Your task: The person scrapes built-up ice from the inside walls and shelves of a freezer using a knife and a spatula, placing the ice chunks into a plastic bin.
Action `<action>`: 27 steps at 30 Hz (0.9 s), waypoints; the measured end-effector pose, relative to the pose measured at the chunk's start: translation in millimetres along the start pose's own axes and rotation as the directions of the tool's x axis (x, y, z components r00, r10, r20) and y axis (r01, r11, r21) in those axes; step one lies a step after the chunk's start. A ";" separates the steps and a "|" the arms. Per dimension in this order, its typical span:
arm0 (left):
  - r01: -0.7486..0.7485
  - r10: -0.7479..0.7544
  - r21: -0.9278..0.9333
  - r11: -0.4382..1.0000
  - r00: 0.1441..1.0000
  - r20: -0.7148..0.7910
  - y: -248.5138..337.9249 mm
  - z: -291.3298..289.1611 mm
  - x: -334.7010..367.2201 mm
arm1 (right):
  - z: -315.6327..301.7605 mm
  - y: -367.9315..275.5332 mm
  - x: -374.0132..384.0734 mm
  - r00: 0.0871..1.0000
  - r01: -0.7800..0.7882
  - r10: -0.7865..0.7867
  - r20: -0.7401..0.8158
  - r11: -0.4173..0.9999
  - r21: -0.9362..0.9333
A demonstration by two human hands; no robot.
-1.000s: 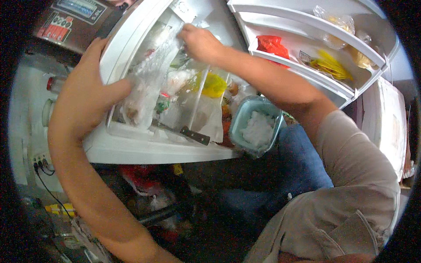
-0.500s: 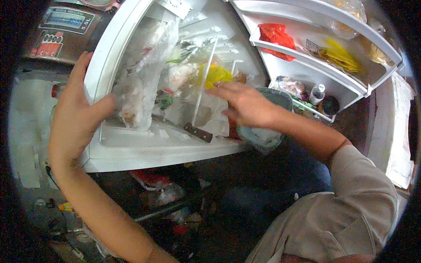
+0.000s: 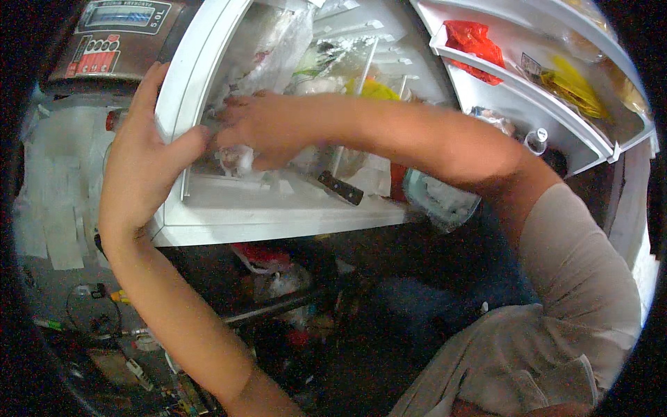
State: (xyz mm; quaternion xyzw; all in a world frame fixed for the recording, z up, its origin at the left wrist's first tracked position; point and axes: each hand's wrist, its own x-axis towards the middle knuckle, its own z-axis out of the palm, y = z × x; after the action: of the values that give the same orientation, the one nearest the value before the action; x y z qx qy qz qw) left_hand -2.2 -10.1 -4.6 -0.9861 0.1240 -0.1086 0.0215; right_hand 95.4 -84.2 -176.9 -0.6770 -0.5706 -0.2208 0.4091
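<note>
My left hand (image 3: 139, 156) grips the white side edge of an open fridge (image 3: 278, 228), its thumb over the front rim and its fingers along the outside. Across the opening reaches my right arm. My right hand (image 3: 267, 132), somewhat blurred, is over the lower part of a frosty clear plastic bag (image 3: 278, 52) with spread fingers; whether it touches the bag I cannot tell. A dark riveted knife handle (image 3: 340, 187) lies on the fridge floor; its blade is hard to make out. Behind my forearm, a yellow bag (image 3: 381, 90) is partly hidden.
The open door at right holds a red bag (image 3: 474, 52), a yellow bag (image 3: 575, 92) and a small bottle (image 3: 536, 141). A clear tub (image 3: 445, 198) sits by the fridge's front right corner. Left stands a brown appliance (image 3: 114, 45); clutter lies below.
My right hand has moved left, from near the yellow bag to the frosty bag. My left hand keeps its grip on the edge. The whole view has shifted slightly.
</note>
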 end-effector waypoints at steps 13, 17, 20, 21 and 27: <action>-0.055 0.055 -0.015 0.998 0.998 -0.010 2.4 5.0 1.5 | -20.9 129.3 8.9 0.935 0.139 -0.124 -0.333 0.990 0.022; -0.008 0.006 0.062 0.998 0.999 0.036 7.9 2.0 -1.9 | -33.6 144.8 0.9 0.963 0.240 -0.058 -0.263 0.629 0.739; 0.026 -0.026 0.000 1.000 0.999 0.041 13.6 7.1 -3.7 | -48.2 141.6 3.3 0.961 0.222 -0.237 -0.140 0.969 -0.111; 0.052 -0.050 -0.027 0.998 0.998 0.046 16.6 7.3 -6.0 | -39.9 141.5 10.8 0.894 0.375 -0.398 -0.207 0.916 -0.143; 0.118 -0.115 -0.105 0.987 0.993 0.032 28.6 4.1 -17.6 | -36.6 153.7 43.5 0.861 0.462 -0.494 -0.121 0.859 -0.222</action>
State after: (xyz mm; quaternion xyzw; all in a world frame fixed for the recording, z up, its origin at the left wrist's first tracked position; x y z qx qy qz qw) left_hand -24.8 -33.3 -14.2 -0.9927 0.0715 -0.0900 -0.0361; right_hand 259.0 -90.1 -169.2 -0.5268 -0.6603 -0.4256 0.3246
